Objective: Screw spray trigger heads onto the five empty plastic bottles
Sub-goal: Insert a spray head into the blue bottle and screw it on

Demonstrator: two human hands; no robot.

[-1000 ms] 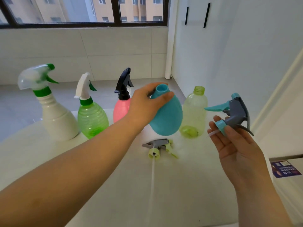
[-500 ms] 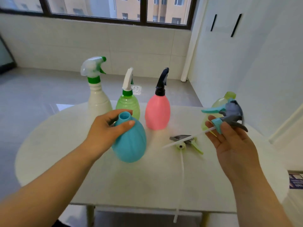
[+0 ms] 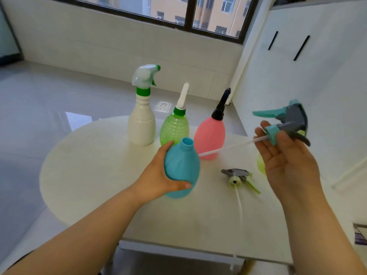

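White bottle (image 3: 142,124) and green bottle (image 3: 174,129) at the back of the table (image 3: 89,165), heads on. Left hand (image 3: 158,180) wrapped round the blue bottle (image 3: 183,167), neck open, just before the green one. Pink bottle (image 3: 209,133) behind, head on. Grey head (image 3: 237,175) flat on the table. Right hand (image 3: 288,161) holding the teal head (image 3: 290,121), tube (image 3: 228,147) pointing at the blue bottle.

Bright daylight from window (image 3: 178,14); floor glare; wide-angle edge distortion.

Five bottles (image 3: 141,128) (image 3: 174,128) (image 3: 209,133) (image 3: 181,167) (image 3: 260,165), three fitted trigger heads (image 3: 146,76) (image 3: 183,96) (image 3: 222,105), two loose trigger heads (image 3: 290,120) (image 3: 238,175).
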